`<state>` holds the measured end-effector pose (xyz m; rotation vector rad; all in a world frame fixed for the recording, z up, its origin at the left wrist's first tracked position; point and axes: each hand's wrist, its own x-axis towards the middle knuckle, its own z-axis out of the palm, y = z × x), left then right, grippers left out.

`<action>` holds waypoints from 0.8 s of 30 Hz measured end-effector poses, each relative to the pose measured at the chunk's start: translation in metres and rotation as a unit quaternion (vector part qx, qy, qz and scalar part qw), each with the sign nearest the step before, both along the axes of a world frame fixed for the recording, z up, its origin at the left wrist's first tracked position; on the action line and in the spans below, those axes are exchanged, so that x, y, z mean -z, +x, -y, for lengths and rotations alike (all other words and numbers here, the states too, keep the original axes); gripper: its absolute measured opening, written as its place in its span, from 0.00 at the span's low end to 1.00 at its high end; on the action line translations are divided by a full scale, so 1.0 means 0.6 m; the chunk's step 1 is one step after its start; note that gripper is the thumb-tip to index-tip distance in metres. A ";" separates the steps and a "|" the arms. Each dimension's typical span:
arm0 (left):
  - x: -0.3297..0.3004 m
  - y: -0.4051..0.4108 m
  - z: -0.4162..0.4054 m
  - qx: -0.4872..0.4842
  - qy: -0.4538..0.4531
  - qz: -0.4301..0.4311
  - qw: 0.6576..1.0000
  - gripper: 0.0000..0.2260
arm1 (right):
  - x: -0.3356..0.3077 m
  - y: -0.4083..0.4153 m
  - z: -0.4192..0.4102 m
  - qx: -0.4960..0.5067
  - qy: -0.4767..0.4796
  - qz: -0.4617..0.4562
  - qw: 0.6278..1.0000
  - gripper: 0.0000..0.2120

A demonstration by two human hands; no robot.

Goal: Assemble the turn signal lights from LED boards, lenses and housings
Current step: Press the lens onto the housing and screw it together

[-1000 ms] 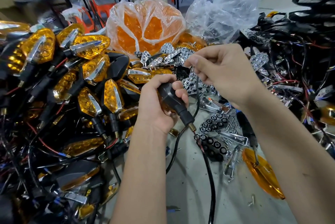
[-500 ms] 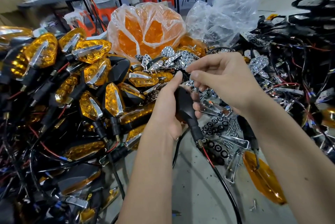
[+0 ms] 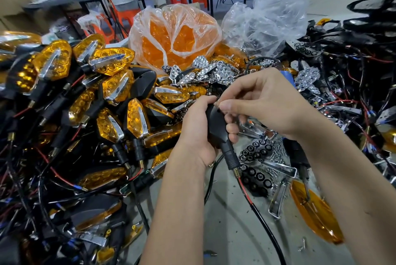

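Centrally, the left hand gripped a black housing above the bench, stalk pointing down, wires trailing. The right hand pinched something small at its top edge; the item was not identifiable. Risk: a slipped pinch could drop the part into surrounding clutter. The housing appeared matte, black, its amber lens hidden. Finished lights lay piled left.

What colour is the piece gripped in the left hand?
Black housing, seen in the head view, held by the left hand.
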<state>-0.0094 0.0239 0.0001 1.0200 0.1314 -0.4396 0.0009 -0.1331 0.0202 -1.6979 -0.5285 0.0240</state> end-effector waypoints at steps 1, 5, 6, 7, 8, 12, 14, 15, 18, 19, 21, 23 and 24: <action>0.000 0.000 -0.001 -0.003 -0.003 0.000 1.000 0.14 | 0.000 0.000 0.001 -0.006 -0.002 -0.006 1.000 0.01; 0.002 0.002 -0.002 -0.009 -0.009 -0.002 1.000 0.15 | 0.002 0.000 0.002 -0.007 -0.008 -0.018 1.000 0.01; 0.002 0.002 -0.002 -0.010 -0.008 -0.001 1.000 0.15 | 0.003 0.000 0.002 -0.006 -0.011 -0.016 1.000 0.01; 0.003 0.001 -0.001 -0.010 -0.007 0.000 1.000 0.15 | 0.003 0.000 0.001 -0.004 -0.012 -0.015 1.000 0.00; 0.003 0.001 -0.001 -0.011 -0.006 0.000 1.000 0.16 | 0.003 0.001 0.001 -0.003 -0.012 -0.015 1.000 0.00; 0.004 0.002 -0.001 -0.014 -0.001 -0.002 1.000 0.16 | 0.004 0.000 -0.002 -0.007 -0.004 -0.012 1.000 0.01; 0.003 0.002 0.000 -0.014 0.007 -0.005 1.000 0.16 | 0.004 -0.001 -0.003 -0.011 0.003 -0.015 1.000 0.02; 0.002 0.001 0.001 -0.015 0.010 -0.008 1.000 0.15 | 0.005 -0.001 -0.003 -0.014 0.004 -0.020 1.000 0.02; 0.002 0.001 0.005 -0.026 0.022 -0.014 0.999 0.16 | 0.005 -0.001 -0.002 -0.019 0.002 -0.036 0.999 0.01; 0.002 0.001 0.006 -0.031 0.028 -0.016 0.999 0.16 | 0.006 -0.001 -0.003 -0.018 0.003 -0.041 0.999 0.02; 0.002 0.000 0.007 -0.037 0.035 -0.018 0.999 0.15 | 0.007 0.000 -0.004 -0.013 0.003 -0.051 0.999 0.02; 0.002 -0.001 0.008 -0.041 0.038 -0.015 0.998 0.15 | 0.007 0.001 -0.005 -0.011 0.003 -0.062 0.998 0.03; 0.002 -0.002 0.009 -0.041 0.040 -0.011 0.998 0.15 | 0.008 0.001 -0.005 -0.011 0.005 -0.067 0.998 0.04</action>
